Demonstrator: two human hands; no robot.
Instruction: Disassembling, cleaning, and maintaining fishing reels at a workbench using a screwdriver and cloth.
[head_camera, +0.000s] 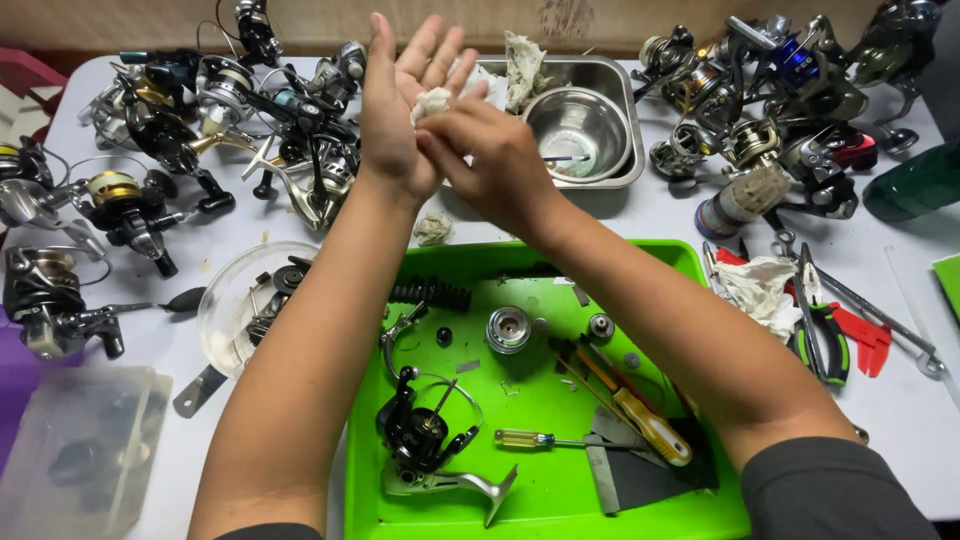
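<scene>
Light was bright and even, apparently from overhead. The white desk (650, 215) showed only soft, short shadows. Small glints of glare sat on the round steel bowl (578, 128) and the rectangular steel tray (628, 100). The centre was sharp; the desk's far corners bowed slightly, and the clear plastic box (75, 440) at its near left corner looked hazy.
</scene>
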